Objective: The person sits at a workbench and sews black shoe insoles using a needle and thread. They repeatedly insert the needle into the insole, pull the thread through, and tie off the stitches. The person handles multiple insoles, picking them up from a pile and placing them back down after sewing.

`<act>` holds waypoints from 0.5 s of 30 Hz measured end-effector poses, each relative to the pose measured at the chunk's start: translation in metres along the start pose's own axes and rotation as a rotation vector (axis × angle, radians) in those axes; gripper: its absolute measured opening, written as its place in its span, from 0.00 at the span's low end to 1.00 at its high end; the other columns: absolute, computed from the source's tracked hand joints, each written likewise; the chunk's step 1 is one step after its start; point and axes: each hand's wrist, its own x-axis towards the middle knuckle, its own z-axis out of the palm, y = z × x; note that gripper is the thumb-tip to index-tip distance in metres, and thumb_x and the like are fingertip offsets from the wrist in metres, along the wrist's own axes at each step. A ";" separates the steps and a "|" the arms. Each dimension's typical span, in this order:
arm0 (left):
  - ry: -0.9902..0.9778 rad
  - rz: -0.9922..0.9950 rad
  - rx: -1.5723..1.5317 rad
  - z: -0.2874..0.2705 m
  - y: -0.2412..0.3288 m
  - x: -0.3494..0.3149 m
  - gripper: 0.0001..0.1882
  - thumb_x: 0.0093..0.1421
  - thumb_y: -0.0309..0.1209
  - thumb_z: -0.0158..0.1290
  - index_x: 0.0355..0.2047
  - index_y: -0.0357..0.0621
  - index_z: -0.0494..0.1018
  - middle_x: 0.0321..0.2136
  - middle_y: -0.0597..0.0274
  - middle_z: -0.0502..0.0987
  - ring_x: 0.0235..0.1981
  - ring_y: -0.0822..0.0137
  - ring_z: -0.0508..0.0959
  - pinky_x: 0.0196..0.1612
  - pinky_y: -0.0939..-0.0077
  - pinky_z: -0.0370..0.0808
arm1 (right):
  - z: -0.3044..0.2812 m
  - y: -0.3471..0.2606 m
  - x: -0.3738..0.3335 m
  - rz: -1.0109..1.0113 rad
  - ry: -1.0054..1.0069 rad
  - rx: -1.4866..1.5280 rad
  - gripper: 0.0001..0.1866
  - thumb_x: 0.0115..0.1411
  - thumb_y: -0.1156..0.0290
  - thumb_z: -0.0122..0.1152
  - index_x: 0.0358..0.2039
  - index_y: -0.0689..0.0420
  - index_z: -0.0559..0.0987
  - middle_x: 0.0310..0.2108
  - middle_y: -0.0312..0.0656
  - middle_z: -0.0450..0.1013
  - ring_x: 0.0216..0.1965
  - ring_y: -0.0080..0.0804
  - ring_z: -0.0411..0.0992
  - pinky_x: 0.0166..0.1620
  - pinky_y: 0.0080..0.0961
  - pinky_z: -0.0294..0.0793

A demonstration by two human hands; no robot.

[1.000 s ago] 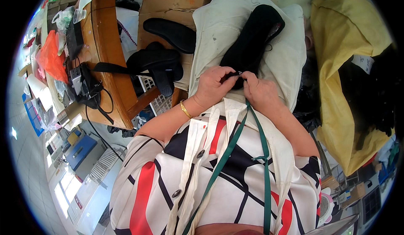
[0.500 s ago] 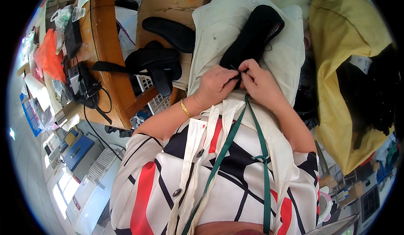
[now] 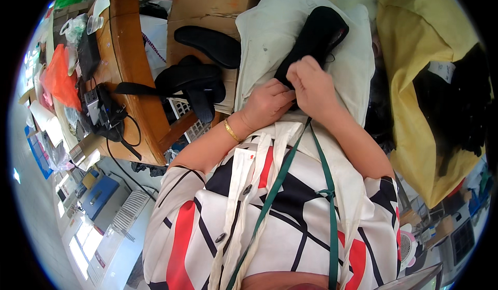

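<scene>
A black cloth shoe (image 3: 315, 36) lies slantwise on a padded white cloth (image 3: 259, 30) before me, its far end pointing up and right. Its near end is pinched by my left hand (image 3: 267, 104), whose thumb and fingers press together on the black fabric. Just above that spot is my right hand (image 3: 315, 90), its fingers curled closed. Whatever is in those fingers, if anything, is too small or hidden to make out. A loop of dark thread (image 3: 330, 58) shows at the shoe's right side. The shoe's nearest part is covered by my hands.
Several black shoes (image 3: 192, 77) and a black sole-shaped piece (image 3: 207, 46) lie left, by a cardboard box (image 3: 207, 4). A wooden table (image 3: 119, 46) carries a black corded device (image 3: 101, 108). At right a yellow bag (image 3: 410, 35) holds black items (image 3: 461, 103).
My right hand has lifted away from the left fingertips, moving up and turning over the shoe. A thin dark needle-like piece seen at the fingertips earlier is no longer visible. My left hand keeps its grip.
</scene>
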 end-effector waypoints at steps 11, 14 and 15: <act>-0.065 -0.109 -0.130 -0.005 -0.004 0.007 0.15 0.49 0.20 0.62 0.39 0.41 0.77 0.27 0.57 0.75 0.28 0.58 0.74 0.31 0.68 0.71 | -0.070 -0.016 0.045 0.481 -0.003 0.895 0.11 0.71 0.64 0.46 0.33 0.55 0.70 0.14 0.34 0.66 0.11 0.19 0.60 0.17 0.17 0.61; -0.117 -0.078 -0.117 -0.011 -0.006 0.011 0.13 0.51 0.20 0.61 0.39 0.41 0.77 0.27 0.57 0.75 0.28 0.57 0.74 0.32 0.67 0.72 | -0.110 -0.020 0.067 0.172 0.183 1.235 0.09 0.71 0.66 0.46 0.41 0.58 0.71 0.15 0.30 0.61 0.14 0.20 0.57 0.17 0.17 0.57; -0.156 -0.086 -0.111 -0.014 -0.006 0.013 0.13 0.52 0.21 0.60 0.39 0.41 0.77 0.27 0.57 0.76 0.29 0.57 0.74 0.32 0.68 0.72 | -0.121 -0.021 0.072 0.077 0.209 1.355 0.11 0.72 0.65 0.44 0.44 0.58 0.72 0.16 0.29 0.60 0.14 0.19 0.57 0.16 0.16 0.56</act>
